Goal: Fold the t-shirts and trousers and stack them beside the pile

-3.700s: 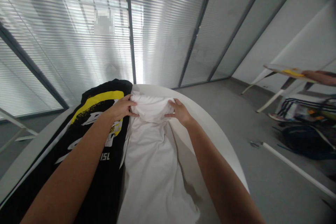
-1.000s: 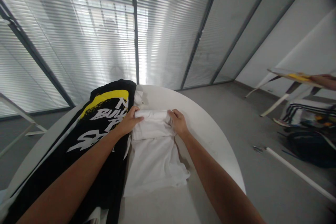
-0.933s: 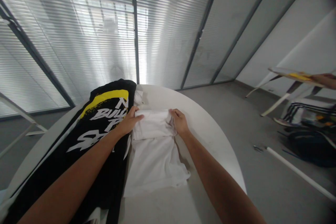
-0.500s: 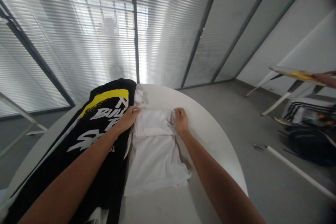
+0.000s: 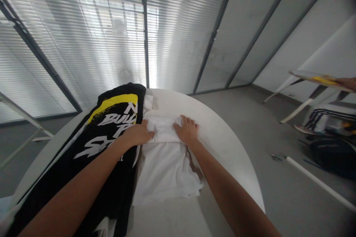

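A white garment (image 5: 167, 170), probably a shirt, lies on the round white table (image 5: 230, 148) with its far part folded over towards me. My left hand (image 5: 140, 133) rests on the left side of the folded part, thumb and fingers apart. On the right side, my right hand (image 5: 188, 130) presses down with its thumb on the cloth and its fingers spread at the edge. Next to the left hand, a black garment (image 5: 111, 163) with white lettering and a yellow stripe lies partly beneath my left forearm.
Glass panels with blinds (image 5: 178, 44) stand behind the table. At right are another table (image 5: 308, 77) with a person's hand (image 5: 347, 82) on it, a dark bag (image 5: 333, 155) and a white pole (image 5: 319, 183) on the floor. A white frame leg (image 5: 27, 114) stands at left.
Both hands have let go of the far corners of the white garment's fold. They have come nearer to each other and now press on the folded cloth. The view has shifted slightly.
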Action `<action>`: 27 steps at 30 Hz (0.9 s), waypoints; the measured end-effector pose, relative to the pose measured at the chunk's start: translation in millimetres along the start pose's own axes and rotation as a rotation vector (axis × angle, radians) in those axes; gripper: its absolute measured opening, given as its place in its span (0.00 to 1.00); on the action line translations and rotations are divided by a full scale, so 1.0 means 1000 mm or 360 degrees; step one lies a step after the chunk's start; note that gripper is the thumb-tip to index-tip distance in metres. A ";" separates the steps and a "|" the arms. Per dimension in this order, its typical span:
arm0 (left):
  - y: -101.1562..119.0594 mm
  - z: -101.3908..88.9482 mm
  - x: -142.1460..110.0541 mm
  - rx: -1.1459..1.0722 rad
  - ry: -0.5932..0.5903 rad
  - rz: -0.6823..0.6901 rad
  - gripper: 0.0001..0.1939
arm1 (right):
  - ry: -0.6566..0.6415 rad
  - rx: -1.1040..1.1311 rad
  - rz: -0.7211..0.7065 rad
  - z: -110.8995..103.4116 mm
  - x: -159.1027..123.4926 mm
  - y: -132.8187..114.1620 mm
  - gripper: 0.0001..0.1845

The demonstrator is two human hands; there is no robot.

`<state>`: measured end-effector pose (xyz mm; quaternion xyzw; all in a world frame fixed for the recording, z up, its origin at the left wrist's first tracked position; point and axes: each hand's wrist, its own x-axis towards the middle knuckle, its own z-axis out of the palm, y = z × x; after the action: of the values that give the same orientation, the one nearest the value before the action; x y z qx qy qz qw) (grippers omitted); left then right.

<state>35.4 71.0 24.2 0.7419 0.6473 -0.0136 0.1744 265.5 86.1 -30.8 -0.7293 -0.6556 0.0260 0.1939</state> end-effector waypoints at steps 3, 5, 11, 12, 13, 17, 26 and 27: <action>-0.001 0.004 0.003 -0.0024 0.0001 0.0095 0.33 | 0.0005 0.0003 0.0010 0.001 0.001 0.001 0.28; -0.005 0.006 0.007 -0.0117 0.0056 0.0158 0.30 | 0.0030 0.0035 0.0022 0.002 0.002 0.002 0.27; -0.006 0.015 0.014 -0.0225 0.0449 -0.0012 0.29 | 0.0206 0.0082 0.0123 -0.002 0.005 0.005 0.25; -0.005 0.015 0.015 -0.0208 0.0463 -0.0029 0.29 | 0.0221 0.0048 0.0159 -0.004 0.004 0.005 0.25; -0.004 0.015 0.015 -0.0188 0.0449 -0.0044 0.30 | 0.0210 0.0004 0.0195 -0.007 0.004 0.005 0.26; -0.006 0.007 0.012 -0.0143 0.0210 -0.0016 0.38 | -0.0003 -0.0180 0.0224 -0.016 0.002 0.003 0.29; -0.021 0.009 0.007 -0.0289 -0.0110 0.0384 0.52 | 0.0009 0.0001 0.0048 -0.005 0.006 0.008 0.29; -0.019 0.011 0.008 -0.0304 -0.0050 0.0377 0.51 | 0.0040 0.0041 0.0072 -0.004 0.009 0.011 0.28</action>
<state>20.9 77.7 7.0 0.7929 0.5507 0.0571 0.2546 278.3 92.8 -28.7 -0.7416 -0.6362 0.0297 0.2109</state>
